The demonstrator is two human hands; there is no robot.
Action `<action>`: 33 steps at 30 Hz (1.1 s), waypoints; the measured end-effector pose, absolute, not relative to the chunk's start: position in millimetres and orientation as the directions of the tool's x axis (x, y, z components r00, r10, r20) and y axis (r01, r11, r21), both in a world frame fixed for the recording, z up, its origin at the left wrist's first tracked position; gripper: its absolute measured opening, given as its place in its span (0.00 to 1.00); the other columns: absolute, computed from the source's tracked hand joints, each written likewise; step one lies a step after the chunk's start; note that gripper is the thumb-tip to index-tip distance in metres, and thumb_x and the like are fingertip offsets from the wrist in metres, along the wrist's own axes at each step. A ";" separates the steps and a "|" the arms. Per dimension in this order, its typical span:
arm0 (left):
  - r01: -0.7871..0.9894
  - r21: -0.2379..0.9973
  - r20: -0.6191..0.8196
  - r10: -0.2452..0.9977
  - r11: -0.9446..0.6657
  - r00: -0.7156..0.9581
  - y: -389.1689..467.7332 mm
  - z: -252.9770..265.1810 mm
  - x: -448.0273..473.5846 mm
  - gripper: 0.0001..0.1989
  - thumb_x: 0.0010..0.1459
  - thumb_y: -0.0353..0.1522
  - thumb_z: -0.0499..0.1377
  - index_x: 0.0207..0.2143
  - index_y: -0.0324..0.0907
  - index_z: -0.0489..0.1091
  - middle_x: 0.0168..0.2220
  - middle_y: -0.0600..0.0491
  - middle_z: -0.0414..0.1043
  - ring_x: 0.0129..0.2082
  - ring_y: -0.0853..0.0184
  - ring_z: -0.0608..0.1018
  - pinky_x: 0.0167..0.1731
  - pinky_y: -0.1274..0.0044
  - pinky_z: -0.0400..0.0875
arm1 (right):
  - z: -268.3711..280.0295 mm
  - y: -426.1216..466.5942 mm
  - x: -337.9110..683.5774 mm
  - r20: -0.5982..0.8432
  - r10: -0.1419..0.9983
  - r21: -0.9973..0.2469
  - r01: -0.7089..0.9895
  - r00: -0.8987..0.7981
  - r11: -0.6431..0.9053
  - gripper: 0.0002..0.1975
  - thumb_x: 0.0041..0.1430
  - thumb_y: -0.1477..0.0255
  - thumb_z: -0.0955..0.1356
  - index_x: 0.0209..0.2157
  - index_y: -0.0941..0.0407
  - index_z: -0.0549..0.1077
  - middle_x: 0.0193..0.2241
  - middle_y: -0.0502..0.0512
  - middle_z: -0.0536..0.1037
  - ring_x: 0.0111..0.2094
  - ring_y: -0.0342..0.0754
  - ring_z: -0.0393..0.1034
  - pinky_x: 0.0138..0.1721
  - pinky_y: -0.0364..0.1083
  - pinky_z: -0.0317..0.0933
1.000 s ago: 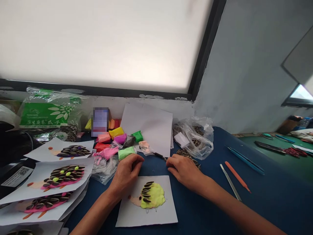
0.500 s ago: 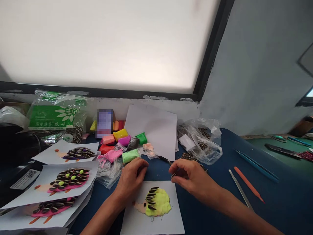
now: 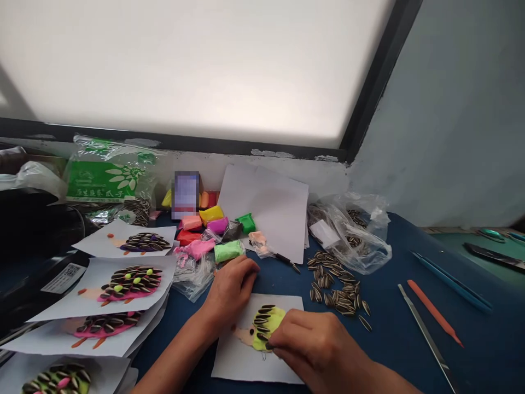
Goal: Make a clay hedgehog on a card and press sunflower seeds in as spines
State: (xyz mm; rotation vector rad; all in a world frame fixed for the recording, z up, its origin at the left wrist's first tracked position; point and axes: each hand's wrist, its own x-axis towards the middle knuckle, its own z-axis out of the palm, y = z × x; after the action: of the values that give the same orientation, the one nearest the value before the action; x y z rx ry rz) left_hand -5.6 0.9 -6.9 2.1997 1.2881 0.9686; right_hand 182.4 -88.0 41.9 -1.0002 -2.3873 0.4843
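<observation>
My right hand is over the white card, its thumb and fingers pinched on a dark sunflower seed at the lower part of a yellow-green clay hedgehog body. A column of striped seeds lies along the body's left side, behind a peach clay face with a dark eye and a brown nose. My left hand rests at the card's upper left edge. Its fingers are curled in, and whatever they may hold is hidden. A pile of loose sunflower seeds lies beyond my right hand.
Finished seed hedgehog cards are stacked at left. Wrapped clay packs, blank paper and a plastic bag of seeds stand at the back. Blue tweezers, an orange tool and a metal tool lie at right.
My right hand has come down and left from beside the card onto the clay body with its seed. The seed pile now shows fully. My left hand stays by the card; the view has shifted.
</observation>
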 end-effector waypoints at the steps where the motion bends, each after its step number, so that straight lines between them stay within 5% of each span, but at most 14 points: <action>1: 0.585 0.648 0.360 0.873 -0.487 0.329 0.8 -6.9 -5.4 0.09 0.59 0.27 0.51 0.32 0.43 0.70 0.32 0.53 0.71 0.33 0.66 0.74 0.34 0.75 0.66 | 38.5 -88.5 180.9 0.338 0.718 -0.436 0.575 -0.608 0.692 0.08 0.62 0.76 0.64 0.33 0.56 0.75 0.28 0.53 0.75 0.26 0.42 0.69 0.27 0.39 0.60; 5: 0.586 0.647 0.363 0.873 -0.488 0.327 0.4 -5.7 -4.5 0.09 0.59 0.27 0.51 0.32 0.42 0.71 0.32 0.53 0.72 0.33 0.66 0.74 0.34 0.75 0.66 | 29.1 -88.7 175.1 0.445 0.676 -0.325 0.597 -0.587 0.733 0.10 0.62 0.76 0.63 0.29 0.57 0.74 0.28 0.54 0.72 0.25 0.42 0.65 0.26 0.39 0.57; 20: 0.584 0.649 0.365 0.873 -0.488 0.324 0.6 -5.1 -4.2 0.09 0.59 0.25 0.52 0.31 0.41 0.71 0.31 0.54 0.70 0.32 0.67 0.72 0.33 0.76 0.63 | 10.1 -86.1 163.4 0.539 0.662 -0.331 0.592 -0.521 0.735 0.10 0.62 0.78 0.63 0.28 0.59 0.72 0.25 0.52 0.68 0.23 0.41 0.62 0.25 0.39 0.54; 33: 0.598 0.646 0.348 0.880 -0.475 0.323 -0.3 -2.3 -3.7 0.08 0.59 0.25 0.52 0.31 0.41 0.71 0.31 0.53 0.71 0.33 0.66 0.73 0.34 0.76 0.63 | 4.6 -89.8 159.9 0.595 0.531 -0.002 0.660 -0.603 0.751 0.14 0.61 0.80 0.59 0.22 0.56 0.67 0.20 0.52 0.66 0.20 0.45 0.58 0.23 0.45 0.46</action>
State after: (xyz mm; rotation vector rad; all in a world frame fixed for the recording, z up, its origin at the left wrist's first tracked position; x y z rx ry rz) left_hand -3.7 -0.3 -2.3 2.1939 1.3084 0.9582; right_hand 159.9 -89.8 4.6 -0.8926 -2.3662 -0.2915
